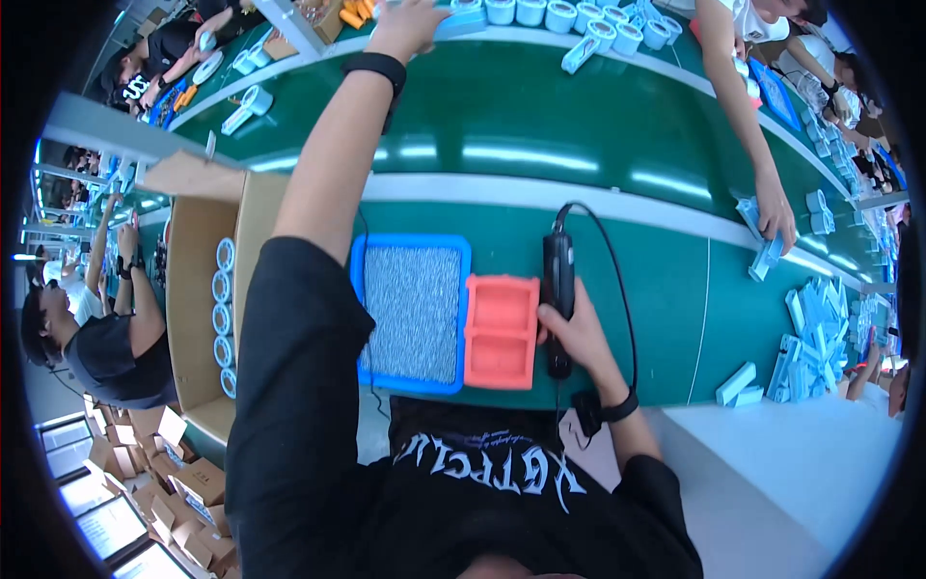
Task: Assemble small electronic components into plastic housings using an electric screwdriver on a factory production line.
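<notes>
My right hand is wrapped round a black electric screwdriver, held upright in the view with its cord looping off the top end. Beside it sits a red-orange bin with two compartments. Left of that lies a blue-rimmed tray full of small silvery pieces, probably screws. My left arm stretches far across the bench, and my left hand is at the top edge, against a light-blue handled part. Its fingers are partly cut off, so its grip does not show clearly. Several round light-blue and white parts stand to its right.
An open cardboard box with round parts stands at my left. A green conveyor belt runs past the bench. At right lies a pile of light-blue pieces; a co-worker's hand holds a similar piece over the belt.
</notes>
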A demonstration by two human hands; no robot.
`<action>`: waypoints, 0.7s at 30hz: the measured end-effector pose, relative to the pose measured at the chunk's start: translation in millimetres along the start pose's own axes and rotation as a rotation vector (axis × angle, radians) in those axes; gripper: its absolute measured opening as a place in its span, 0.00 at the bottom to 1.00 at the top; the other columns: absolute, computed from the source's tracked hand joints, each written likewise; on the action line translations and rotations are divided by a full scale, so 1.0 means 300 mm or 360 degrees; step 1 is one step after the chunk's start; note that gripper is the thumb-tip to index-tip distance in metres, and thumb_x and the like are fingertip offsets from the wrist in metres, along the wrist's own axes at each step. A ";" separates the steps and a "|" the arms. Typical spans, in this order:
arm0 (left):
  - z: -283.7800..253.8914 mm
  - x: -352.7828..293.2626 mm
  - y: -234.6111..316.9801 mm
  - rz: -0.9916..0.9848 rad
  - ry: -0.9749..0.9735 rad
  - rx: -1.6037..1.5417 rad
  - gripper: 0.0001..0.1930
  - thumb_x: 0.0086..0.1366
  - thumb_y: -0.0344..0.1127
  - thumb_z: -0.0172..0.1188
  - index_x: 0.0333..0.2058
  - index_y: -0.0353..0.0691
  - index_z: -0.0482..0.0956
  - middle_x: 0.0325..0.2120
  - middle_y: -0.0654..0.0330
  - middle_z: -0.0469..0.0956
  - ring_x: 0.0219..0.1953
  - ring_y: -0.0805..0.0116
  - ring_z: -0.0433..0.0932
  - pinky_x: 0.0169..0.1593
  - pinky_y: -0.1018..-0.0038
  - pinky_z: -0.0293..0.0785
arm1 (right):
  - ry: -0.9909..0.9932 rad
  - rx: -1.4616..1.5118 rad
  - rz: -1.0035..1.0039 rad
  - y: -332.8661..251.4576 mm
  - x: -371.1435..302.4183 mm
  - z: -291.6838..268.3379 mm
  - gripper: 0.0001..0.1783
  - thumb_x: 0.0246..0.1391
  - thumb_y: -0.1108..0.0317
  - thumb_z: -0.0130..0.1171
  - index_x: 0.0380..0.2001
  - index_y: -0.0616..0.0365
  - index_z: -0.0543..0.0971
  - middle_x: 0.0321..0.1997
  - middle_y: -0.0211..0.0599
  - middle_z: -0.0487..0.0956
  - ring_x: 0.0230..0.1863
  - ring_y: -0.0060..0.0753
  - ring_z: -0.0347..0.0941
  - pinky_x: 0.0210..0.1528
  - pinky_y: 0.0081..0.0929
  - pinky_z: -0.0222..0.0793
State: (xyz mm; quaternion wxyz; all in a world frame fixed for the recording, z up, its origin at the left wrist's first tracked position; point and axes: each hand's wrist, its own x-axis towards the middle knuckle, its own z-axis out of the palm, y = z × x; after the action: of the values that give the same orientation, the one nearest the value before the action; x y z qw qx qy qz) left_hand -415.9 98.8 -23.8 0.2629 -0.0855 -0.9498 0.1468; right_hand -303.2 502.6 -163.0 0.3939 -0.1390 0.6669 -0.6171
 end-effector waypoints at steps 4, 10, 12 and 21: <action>0.414 0.083 -0.100 -0.0787 -0.0730 0.0581 0.15 0.63 0.36 0.51 0.47 0.39 0.74 0.44 0.54 0.76 0.55 0.59 0.66 0.59 0.38 0.49 | 0.0013 -0.0147 0.0097 -0.014 -0.004 -0.017 0.19 0.52 0.70 0.58 0.44 0.63 0.63 0.25 0.39 0.77 0.22 0.29 0.78 0.26 0.26 0.72; 0.661 0.173 -0.190 -0.0977 -0.1034 0.0607 0.16 0.64 0.36 0.44 0.48 0.41 0.74 0.49 0.54 0.73 0.59 0.57 0.61 0.57 0.30 0.40 | -0.0032 -0.0151 0.0212 -0.022 -0.003 -0.040 0.21 0.51 0.72 0.59 0.45 0.64 0.62 0.26 0.41 0.77 0.25 0.32 0.79 0.28 0.27 0.73; 0.728 0.208 -0.217 -0.1005 -0.1091 0.0622 0.16 0.64 0.36 0.44 0.48 0.41 0.74 0.50 0.54 0.73 0.59 0.57 0.61 0.57 0.31 0.41 | -0.0021 -0.0122 0.0249 -0.017 -0.002 -0.038 0.21 0.50 0.70 0.60 0.43 0.64 0.62 0.25 0.42 0.78 0.26 0.34 0.80 0.29 0.28 0.73; 0.819 0.260 -0.322 -0.1009 -0.0544 0.0038 0.17 0.60 0.45 0.56 0.47 0.49 0.74 0.50 0.54 0.74 0.52 0.56 0.71 0.54 0.49 0.62 | 0.0000 -0.0114 0.0312 -0.021 -0.009 -0.030 0.22 0.49 0.74 0.59 0.45 0.64 0.62 0.29 0.40 0.76 0.26 0.32 0.79 0.28 0.28 0.74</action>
State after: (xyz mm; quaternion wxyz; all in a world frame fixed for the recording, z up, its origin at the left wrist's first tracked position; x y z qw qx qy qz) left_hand -619.0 -31.1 -156.7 0.1337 0.2422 -0.9575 0.0813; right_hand -309.6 509.4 -156.7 0.4471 -0.0871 0.6989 -0.5514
